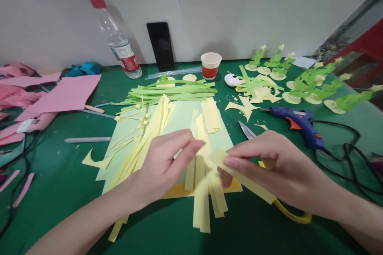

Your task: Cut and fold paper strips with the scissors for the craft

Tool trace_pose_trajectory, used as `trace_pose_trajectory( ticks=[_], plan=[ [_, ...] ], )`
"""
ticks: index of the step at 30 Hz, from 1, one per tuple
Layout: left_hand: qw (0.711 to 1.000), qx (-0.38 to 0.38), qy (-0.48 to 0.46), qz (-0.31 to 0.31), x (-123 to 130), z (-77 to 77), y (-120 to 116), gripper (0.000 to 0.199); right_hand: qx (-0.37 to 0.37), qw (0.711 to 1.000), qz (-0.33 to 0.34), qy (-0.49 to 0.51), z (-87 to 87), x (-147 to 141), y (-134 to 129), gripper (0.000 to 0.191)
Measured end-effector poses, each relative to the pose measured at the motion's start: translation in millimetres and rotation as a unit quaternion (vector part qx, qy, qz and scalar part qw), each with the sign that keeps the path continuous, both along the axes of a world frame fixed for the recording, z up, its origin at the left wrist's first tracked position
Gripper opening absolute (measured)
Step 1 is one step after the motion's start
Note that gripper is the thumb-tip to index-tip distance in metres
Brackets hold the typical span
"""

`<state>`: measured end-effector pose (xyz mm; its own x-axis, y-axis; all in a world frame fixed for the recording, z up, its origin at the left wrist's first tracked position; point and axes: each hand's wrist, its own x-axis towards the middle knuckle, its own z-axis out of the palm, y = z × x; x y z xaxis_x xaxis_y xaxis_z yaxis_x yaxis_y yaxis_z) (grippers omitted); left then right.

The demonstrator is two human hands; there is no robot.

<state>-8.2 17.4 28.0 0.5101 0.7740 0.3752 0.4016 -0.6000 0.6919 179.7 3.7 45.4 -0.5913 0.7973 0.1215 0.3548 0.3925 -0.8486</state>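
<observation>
My right hand pinches a pale yellow paper strip between thumb and fingers. The strip slants down to the right beneath the hand. My left hand is closed, thumb and forefinger tips together near the strip's upper end; whether anything is between them I cannot make out. Under and between the hands, loose yellow strips lie over pale green sheets. Scissors with yellow handles lie partly hidden under my right hand, their blade pointing away from me.
A blue glue gun with a black cord lies to the right, below several green paper spirals on round bases. Green strips, a paper cup, a phone and a bottle are behind. Pink paper lies left.
</observation>
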Motion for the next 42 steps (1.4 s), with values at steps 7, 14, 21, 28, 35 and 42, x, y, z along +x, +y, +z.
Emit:
trace_pose_trajectory(
  ticks=[7,14,21,28,35,42],
  plan=[
    [0.985,-0.075,-0.155,-0.015,3.7,0.1,-4.2,0.005,-0.001,0.994,-0.036,0.102,-8.0,-10.1,-5.1,0.023],
    [0.987,-0.012,-0.156,0.040,3.2,2.5,-5.7,0.015,0.112,0.985,-0.056,0.120,-19.8,-16.9,-3.8,0.015],
    [0.991,0.103,-0.082,0.010,2.9,2.9,-4.6,0.014,0.259,0.956,-0.139,0.025,-13.7,-13.7,-3.3,0.007],
    [0.987,0.161,-0.027,0.007,3.1,4.3,-9.1,0.012,0.277,0.953,-0.123,0.018,-11.9,-10.9,-4.8,0.011],
    [0.989,0.147,-0.027,0.008,5.7,2.6,-11.1,0.009,0.274,0.952,-0.117,0.064,-17.6,-14.9,-7.7,0.016],
    [0.988,0.117,-0.047,0.085,-2.5,4.3,3.9,0.014,0.267,0.951,-0.134,0.085,-10.4,-11.2,-9.9,0.021]
  ],
)
